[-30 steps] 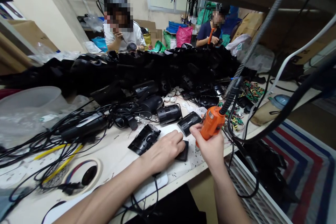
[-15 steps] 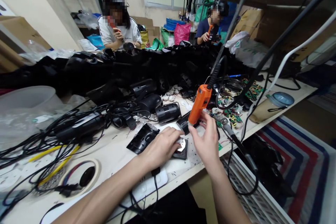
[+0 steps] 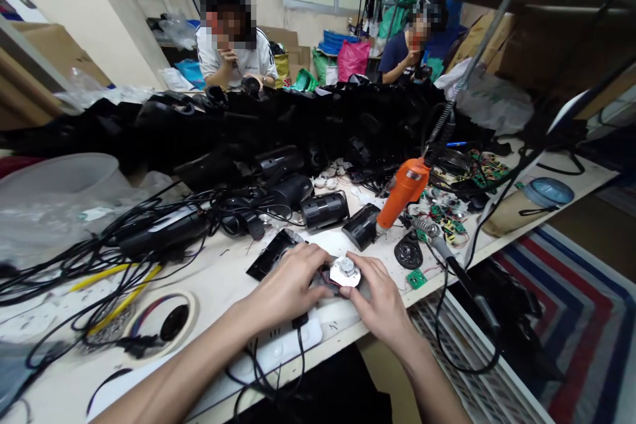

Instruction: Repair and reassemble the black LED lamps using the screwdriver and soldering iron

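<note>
A small white plate with a round metal piece on top (image 3: 346, 269) sits between my two hands, close to the table's front edge. My right hand (image 3: 380, 291) pinches it from the right, with the thumb at its lower edge. On the left side my left hand (image 3: 293, 281) is closed over a dark part under the plate, mostly hidden by the fingers; a bit of red wire shows there. An open black housing (image 3: 271, 257) lies just beyond my left hand. An orange electric screwdriver (image 3: 403, 193) hangs from its spring, apart from my hands, beside a black curved shell (image 3: 362, 228).
Black housings (image 3: 325, 210) and tangled cables (image 3: 163, 235) cover the left and middle. Green circuit boards (image 3: 416, 278), a black oval part (image 3: 408, 252) and a soldering iron (image 3: 454, 265) lie right. A power strip (image 3: 308, 331) lies in front. Two people work across the heap.
My right hand has left the orange screwdriver and come to the white plate. The screwdriver has swung right and hangs free. My left hand stays at the part.
</note>
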A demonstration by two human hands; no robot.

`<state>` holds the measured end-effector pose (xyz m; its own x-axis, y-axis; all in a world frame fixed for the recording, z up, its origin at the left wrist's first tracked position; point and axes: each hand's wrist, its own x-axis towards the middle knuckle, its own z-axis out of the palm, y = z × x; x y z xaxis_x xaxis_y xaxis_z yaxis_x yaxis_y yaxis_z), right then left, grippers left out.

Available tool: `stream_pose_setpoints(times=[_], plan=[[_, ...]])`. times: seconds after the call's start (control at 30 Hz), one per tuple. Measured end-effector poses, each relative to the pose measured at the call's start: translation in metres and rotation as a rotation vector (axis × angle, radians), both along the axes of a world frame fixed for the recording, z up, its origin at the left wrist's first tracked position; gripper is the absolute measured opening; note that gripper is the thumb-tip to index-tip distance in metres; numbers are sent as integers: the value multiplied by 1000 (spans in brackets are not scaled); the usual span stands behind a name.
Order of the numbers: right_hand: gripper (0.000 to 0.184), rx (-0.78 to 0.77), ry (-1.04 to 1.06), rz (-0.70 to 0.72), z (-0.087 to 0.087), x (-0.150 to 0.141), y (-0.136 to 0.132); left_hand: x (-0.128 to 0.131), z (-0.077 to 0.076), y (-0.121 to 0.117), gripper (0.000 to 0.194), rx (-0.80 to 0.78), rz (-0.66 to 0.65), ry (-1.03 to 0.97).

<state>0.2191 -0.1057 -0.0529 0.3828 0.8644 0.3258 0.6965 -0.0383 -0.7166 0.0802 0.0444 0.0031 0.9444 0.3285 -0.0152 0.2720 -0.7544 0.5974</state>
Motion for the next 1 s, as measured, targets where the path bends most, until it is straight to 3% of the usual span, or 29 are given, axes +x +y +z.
stream_pose_setpoints(times=[0.23, 0.4, 0.7, 0.77, 0.9, 1.0], plan=[[48, -51, 138, 64, -6, 8, -5, -4, 8, -7, 4, 129, -57, 193], [44, -3, -17, 107, -8, 8, -3, -7, 8, -11, 8, 81, -133, 175], [51, -46, -138, 127, 7, -1, -3, -14, 7, -15, 12, 97, -170, 130], [48, -57, -96, 89, 7, -2, -1, -11, 6, -12, 13, 65, -151, 117], [46, -139, -25, 74, 14, 1, 0, -1, -1, -3, 8, -52, 23, -21], [51, -120, 4, 19, 31, 5, 1, 9, -8, 3, 30, -95, 28, -134]])
